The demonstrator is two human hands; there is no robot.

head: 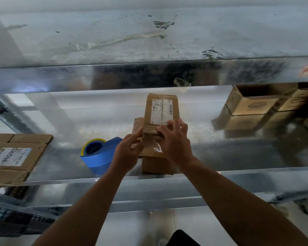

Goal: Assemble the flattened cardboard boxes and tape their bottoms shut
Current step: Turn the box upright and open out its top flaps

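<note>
- Head view: the box (pixel 161 110) stands at the front middle of the metal shelf (pixel 238 157), just right of the blue tape gun (pixel 98 153).
- The left hand (pixel 130 150) curls its fingers against the box's left edge in what looks like a pinch, though blur softens it.
- The right hand (pixel 174 141) has its fingers bent over the near flaps, gripping them.
- Judged step: closing the flaps. They should meet flush and stay pinned by one hand while the other fetches the tape gun.
- The cardboard is brown, creased and worn, with a white label split by old tape.
- The shelf is shiny and scuffed.
- A flat box (pixel 12 157) lies to the left; open boxes (pixel 252 102) sit far right.
</note>
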